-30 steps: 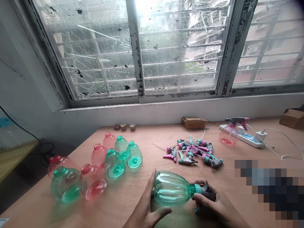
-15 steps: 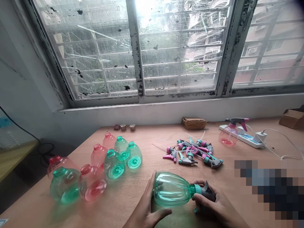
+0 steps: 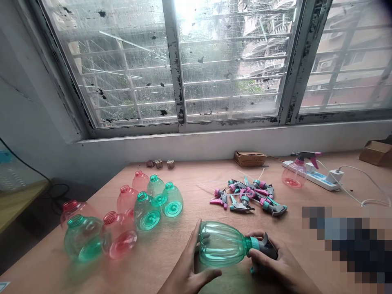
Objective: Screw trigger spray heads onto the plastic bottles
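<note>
A clear green bottle [image 3: 223, 244] lies sideways above the near part of the table, its base to the left. My left hand [image 3: 196, 265] cups that base, with fingers behind it and the thumb stretched out below. On the bottle's neck sits a grey-and-teal spray head [image 3: 266, 246]. My right hand [image 3: 277, 259] is closed around this spray head, thumb in front and fingers behind; its trigger is partly hidden. Just beyond the bottle lies a pile of loose pink, teal and grey spray heads [image 3: 245, 195].
Several open-necked green bottles [image 3: 148, 214] and pink bottles [image 3: 119, 237] stand at left. A pink spray bottle [image 3: 294, 175] with its head on stands by a white power strip [image 3: 324, 181]. Against the wall are a cardboard box [image 3: 250, 159] and small cubes [image 3: 158, 163].
Almost nothing differs. Both hands keep their hold on the bottle and its spray head; the view has shifted very slightly.
</note>
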The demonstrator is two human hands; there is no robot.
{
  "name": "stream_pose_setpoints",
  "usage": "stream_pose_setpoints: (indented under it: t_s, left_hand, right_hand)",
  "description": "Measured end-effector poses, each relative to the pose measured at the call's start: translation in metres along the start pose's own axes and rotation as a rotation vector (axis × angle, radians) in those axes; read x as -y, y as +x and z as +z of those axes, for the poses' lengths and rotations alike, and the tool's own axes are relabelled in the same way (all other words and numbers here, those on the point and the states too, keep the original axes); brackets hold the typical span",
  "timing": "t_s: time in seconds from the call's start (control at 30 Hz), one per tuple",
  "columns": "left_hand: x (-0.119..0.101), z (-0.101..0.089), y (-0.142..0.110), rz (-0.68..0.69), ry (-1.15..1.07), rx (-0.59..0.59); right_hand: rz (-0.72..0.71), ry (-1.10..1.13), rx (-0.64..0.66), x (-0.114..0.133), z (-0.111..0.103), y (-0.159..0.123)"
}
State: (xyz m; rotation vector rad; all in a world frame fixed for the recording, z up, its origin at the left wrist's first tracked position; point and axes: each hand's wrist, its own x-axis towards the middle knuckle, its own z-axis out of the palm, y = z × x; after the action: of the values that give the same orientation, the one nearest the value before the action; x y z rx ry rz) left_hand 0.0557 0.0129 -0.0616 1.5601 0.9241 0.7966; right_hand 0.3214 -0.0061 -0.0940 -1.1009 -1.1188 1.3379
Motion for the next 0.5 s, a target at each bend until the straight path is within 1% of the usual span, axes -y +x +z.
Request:
stream_pose_setpoints:
  t_s: [0.13,0.33,0.5]
  left_hand:
    - [0.0028,-0.0007,0.0014,0.021,0.000,0.020]
    - [-0.0014,-0.0005,-0.0031,-0.035,0.006,0.009]
    - [0.0041,-0.0008,-0.0011,0.022,0.083,-0.008]
  right_hand:
    - [0.004,-0.010,0.001,0.0017,0.0012,-0.0001]
    - [0.003,-0.010,0.011,0.0049,0.0027,-0.0019]
    - [-0.003,-0.037,-0.014,0.0029,0.0012,-0.0016]
